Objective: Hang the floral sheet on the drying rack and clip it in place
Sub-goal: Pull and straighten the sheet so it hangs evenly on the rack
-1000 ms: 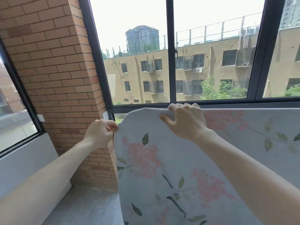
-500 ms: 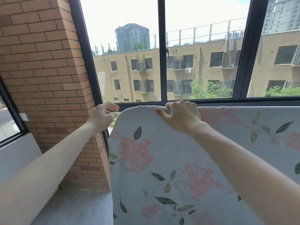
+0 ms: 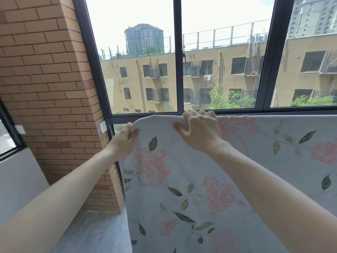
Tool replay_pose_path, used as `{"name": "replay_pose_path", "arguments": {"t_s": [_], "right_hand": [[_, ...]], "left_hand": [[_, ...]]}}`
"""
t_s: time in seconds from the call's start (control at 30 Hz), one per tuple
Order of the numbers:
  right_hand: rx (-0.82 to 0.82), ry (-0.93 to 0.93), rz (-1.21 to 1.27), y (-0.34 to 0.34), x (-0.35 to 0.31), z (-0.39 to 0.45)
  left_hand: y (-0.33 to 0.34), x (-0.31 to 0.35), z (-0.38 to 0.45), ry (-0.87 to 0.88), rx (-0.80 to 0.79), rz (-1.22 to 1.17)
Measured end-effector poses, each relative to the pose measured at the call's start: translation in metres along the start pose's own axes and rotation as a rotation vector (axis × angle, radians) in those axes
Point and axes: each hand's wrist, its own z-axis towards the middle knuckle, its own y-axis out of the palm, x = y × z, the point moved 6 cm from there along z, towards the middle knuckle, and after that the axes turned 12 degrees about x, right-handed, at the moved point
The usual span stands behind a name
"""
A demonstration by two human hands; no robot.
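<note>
Nearest the camera, two bare forearms extend forward from the lower corners of the view. Between and below them hangs the pale grey fabric sheet printed with pink flower clusters and dark green leaves [image 3: 182,189]. It drapes downward from a straight horizontal top fold that runs from the centre of the view to the right edge; whatever supports the fold is hidden under the cloth. The sheet's left top corner is rounded over and its left edge falls just beside the brick pillar.

The left hand [image 3: 122,143] pinches the left top corner of the sheet, with the thumb on the near face and the fingers curled behind the edge. The right hand [image 3: 199,131] grips the top fold to the right of that corner: the fingers are hooked over the fold and the thumb presses the near face. The two hands are near each other but apart.

Under the sheet lies a grey concrete floor [image 3: 94,232]. At the left stands a red-brown brick pillar [image 3: 47,92] with a grey wall panel [image 3: 18,181] beside it. Behind the sheet is a dark-framed glazed window [image 3: 177,57]. Beyond the glass stands a tan multi-storey building [image 3: 226,70] with green trees [image 3: 228,99] before it, and a grey tower block [image 3: 143,40] rises farther off.
</note>
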Motion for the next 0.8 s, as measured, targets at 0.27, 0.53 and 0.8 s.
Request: {"name": "replay_pose_path", "arguments": {"t_s": [0.27, 0.53, 0.8], "right_hand": [[-0.044, -0.001, -0.011, -0.007, -0.003, -0.002], [-0.03, 0.011, 0.014, -0.007, -0.006, -0.006], [-0.05, 0.039, -0.009, -0.002, -0.01, -0.005]], "left_hand": [[0.003, -0.038, -0.025, -0.089, -0.11, 0.072], [-0.001, -0.082, -0.065, -0.142, -0.121, 0.184], [-0.033, -0.095, -0.06, -0.183, 0.093, 0.446]]}}
